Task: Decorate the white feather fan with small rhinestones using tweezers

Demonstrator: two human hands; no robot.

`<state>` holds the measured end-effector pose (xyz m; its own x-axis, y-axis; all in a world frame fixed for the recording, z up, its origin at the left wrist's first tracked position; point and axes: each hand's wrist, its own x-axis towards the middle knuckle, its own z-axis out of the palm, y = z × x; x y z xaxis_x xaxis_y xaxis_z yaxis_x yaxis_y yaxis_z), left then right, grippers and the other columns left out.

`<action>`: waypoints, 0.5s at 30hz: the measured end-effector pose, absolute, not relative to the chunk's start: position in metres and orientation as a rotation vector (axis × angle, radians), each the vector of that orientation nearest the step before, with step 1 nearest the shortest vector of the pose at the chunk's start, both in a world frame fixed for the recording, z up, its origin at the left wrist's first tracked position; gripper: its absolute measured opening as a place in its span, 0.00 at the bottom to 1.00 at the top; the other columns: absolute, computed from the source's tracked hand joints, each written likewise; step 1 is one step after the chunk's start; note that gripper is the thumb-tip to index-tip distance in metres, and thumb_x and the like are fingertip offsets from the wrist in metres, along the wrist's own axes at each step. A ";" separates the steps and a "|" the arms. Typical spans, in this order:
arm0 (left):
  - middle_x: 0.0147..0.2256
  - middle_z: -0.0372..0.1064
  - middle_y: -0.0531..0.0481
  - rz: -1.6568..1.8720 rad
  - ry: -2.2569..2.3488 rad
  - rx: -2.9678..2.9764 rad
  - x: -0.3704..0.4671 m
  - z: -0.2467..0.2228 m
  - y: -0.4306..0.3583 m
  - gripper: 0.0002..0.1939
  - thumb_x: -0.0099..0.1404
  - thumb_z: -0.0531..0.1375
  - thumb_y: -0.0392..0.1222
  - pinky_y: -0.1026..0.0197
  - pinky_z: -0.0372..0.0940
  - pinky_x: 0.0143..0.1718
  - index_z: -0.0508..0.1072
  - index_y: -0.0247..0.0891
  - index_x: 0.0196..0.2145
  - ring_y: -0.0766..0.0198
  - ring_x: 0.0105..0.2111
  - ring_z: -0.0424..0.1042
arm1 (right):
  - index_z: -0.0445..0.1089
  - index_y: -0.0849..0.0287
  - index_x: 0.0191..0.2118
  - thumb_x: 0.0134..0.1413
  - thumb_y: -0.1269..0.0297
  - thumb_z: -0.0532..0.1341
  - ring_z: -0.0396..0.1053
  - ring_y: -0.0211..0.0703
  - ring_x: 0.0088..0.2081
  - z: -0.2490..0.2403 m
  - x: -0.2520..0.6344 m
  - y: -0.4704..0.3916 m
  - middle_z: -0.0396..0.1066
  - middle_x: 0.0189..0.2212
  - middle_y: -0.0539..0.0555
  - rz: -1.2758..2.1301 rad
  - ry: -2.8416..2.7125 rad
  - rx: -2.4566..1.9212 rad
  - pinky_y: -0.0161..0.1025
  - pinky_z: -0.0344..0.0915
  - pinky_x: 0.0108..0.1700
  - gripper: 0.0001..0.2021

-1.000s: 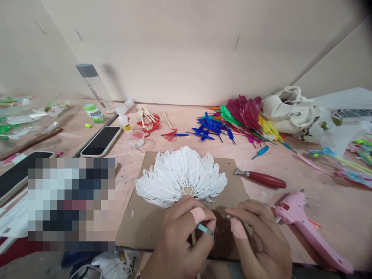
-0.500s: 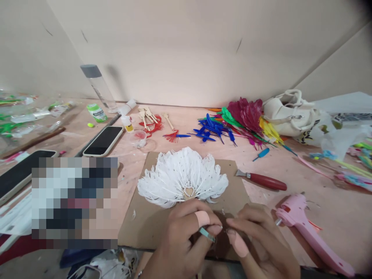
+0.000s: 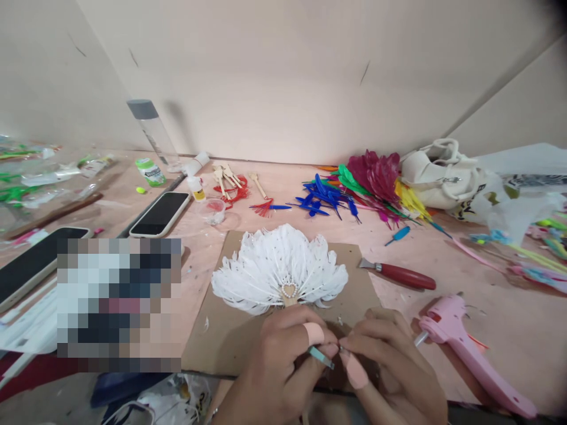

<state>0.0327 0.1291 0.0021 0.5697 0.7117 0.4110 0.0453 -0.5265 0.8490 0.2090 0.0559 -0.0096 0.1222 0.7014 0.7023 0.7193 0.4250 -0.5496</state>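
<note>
A white feather fan [image 3: 279, 265] with a beaded heart at its base lies on a brown cardboard sheet [image 3: 212, 348]. Just in front of it, my left hand [image 3: 287, 360] pinches a small pale green strip [image 3: 321, 357] between thumb and fingers. Its fingertips meet those of my right hand [image 3: 390, 360], which are pressed together on something too small to make out. Both hands wear light pink bands, one on a left finger and one on the right thumb.
A red-handled blade [image 3: 405, 275] and a pink glue gun [image 3: 478, 354] lie on the right. Behind are blue feathers [image 3: 321, 195], dark red feathers [image 3: 374, 177] and a white bag [image 3: 438, 177]. Phones [image 3: 160, 213], a green-labelled jar [image 3: 150, 172] and a clear bottle [image 3: 155, 139] stand or lie left.
My right hand has moved left, so the fingertips of both hands now meet. The green strip has shifted slightly to the right with my left hand.
</note>
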 end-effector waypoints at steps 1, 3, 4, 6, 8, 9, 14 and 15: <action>0.33 0.77 0.51 1.000 0.623 1.961 0.033 0.003 0.129 0.10 0.71 0.60 0.30 0.64 0.67 0.35 0.79 0.39 0.35 0.65 0.33 0.75 | 0.77 0.52 0.37 0.65 0.68 0.66 0.70 0.38 0.36 -0.010 0.209 0.056 0.74 0.32 0.48 0.001 -1.557 -1.290 0.38 0.69 0.36 0.04; 0.37 0.79 0.50 1.027 0.637 1.992 0.032 0.004 0.127 0.10 0.69 0.61 0.30 0.60 0.70 0.40 0.81 0.41 0.41 0.61 0.37 0.77 | 0.76 0.52 0.37 0.66 0.67 0.65 0.70 0.38 0.36 -0.011 0.208 0.056 0.74 0.33 0.47 0.041 -1.519 -1.292 0.37 0.69 0.37 0.04; 0.41 0.80 0.48 1.032 0.629 2.014 0.031 0.005 0.127 0.12 0.68 0.62 0.32 0.57 0.72 0.45 0.81 0.41 0.46 0.59 0.40 0.78 | 0.76 0.52 0.37 0.66 0.67 0.65 0.71 0.37 0.36 -0.011 0.208 0.056 0.73 0.33 0.47 0.056 -1.510 -1.290 0.38 0.69 0.37 0.04; 0.48 0.81 0.45 1.037 0.592 2.064 0.028 0.007 0.126 0.17 0.71 0.61 0.35 0.50 0.72 0.54 0.78 0.43 0.55 0.54 0.45 0.79 | 0.76 0.53 0.37 0.67 0.67 0.65 0.72 0.38 0.36 -0.010 0.208 0.056 0.73 0.33 0.48 0.083 -1.500 -1.283 0.38 0.70 0.37 0.05; 0.52 0.82 0.45 1.028 0.576 2.108 0.027 0.008 0.127 0.18 0.75 0.56 0.35 0.46 0.68 0.60 0.74 0.44 0.59 0.54 0.48 0.79 | 0.76 0.53 0.37 0.66 0.68 0.65 0.72 0.38 0.36 -0.010 0.208 0.056 0.72 0.33 0.49 0.113 -1.479 -1.268 0.37 0.70 0.36 0.05; 0.51 0.82 0.46 1.027 0.580 2.123 0.027 0.008 0.128 0.18 0.76 0.54 0.33 0.47 0.66 0.62 0.74 0.44 0.58 0.55 0.48 0.79 | 0.76 0.54 0.37 0.66 0.69 0.65 0.72 0.38 0.36 -0.010 0.208 0.056 0.72 0.33 0.49 0.130 -1.464 -1.261 0.36 0.70 0.36 0.05; 0.41 0.79 0.48 1.034 0.507 2.182 0.031 0.002 0.131 0.12 0.77 0.55 0.29 0.56 0.66 0.48 0.76 0.39 0.49 0.60 0.40 0.71 | 0.77 0.54 0.38 0.66 0.69 0.65 0.73 0.37 0.35 -0.011 0.209 0.055 0.73 0.33 0.49 0.207 -1.422 -1.237 0.33 0.72 0.34 0.04; 0.40 0.78 0.48 1.034 0.498 2.193 0.032 0.000 0.131 0.12 0.77 0.55 0.29 0.57 0.66 0.46 0.76 0.38 0.49 0.59 0.40 0.70 | 0.77 0.53 0.38 0.66 0.69 0.65 0.73 0.37 0.35 -0.011 0.210 0.055 0.73 0.32 0.49 0.223 -1.417 -1.236 0.33 0.72 0.34 0.04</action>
